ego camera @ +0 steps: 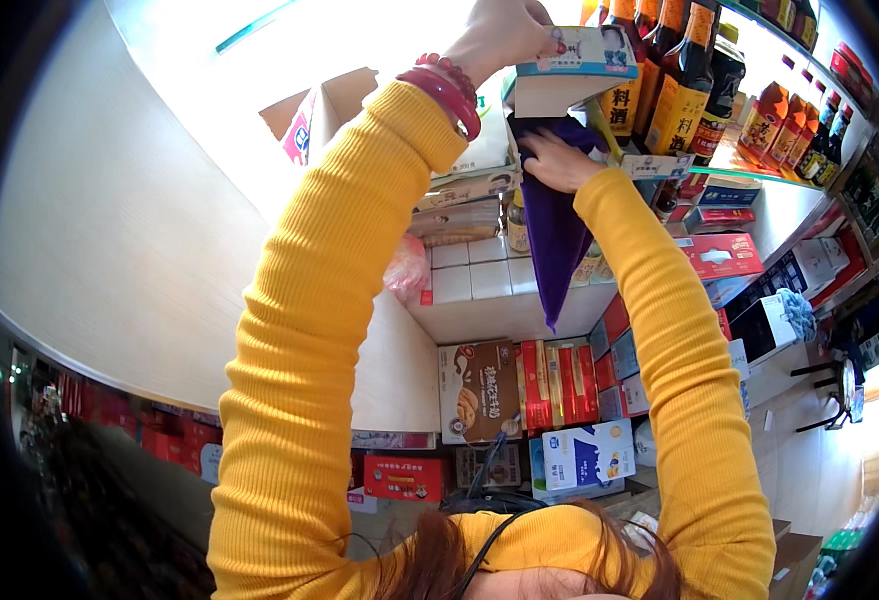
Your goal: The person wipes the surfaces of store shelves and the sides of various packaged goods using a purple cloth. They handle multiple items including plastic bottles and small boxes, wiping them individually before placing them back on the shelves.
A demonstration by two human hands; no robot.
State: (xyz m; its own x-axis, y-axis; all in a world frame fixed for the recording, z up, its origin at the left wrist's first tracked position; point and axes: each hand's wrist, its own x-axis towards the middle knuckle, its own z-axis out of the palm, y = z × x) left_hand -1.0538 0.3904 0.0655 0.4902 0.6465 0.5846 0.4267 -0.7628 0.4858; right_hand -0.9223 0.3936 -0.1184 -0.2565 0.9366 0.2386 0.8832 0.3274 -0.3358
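Note:
My left hand (503, 34), with a red bead bracelet and a red bangle at its wrist, grips the near-left end of a white and blue carton (574, 64) above the shelf. Below the carton, my right hand (559, 160) presses on a dark purple cloth (552, 225), which hangs down in a point over the shelf's edge. Part of the cloth lies under the carton, and whether the fingers pinch it is hard to see. Left of the cloth stands a white and green package (484, 131).
Bottles with yellow labels (679, 94) stand close to the right of the carton. Smaller sauce bottles (773, 131) fill the glass shelf further right. Below are white boxes (471, 281), a brown carton (477, 390) and red boxes (555, 382). An opened cardboard box (342, 97) is at the upper left.

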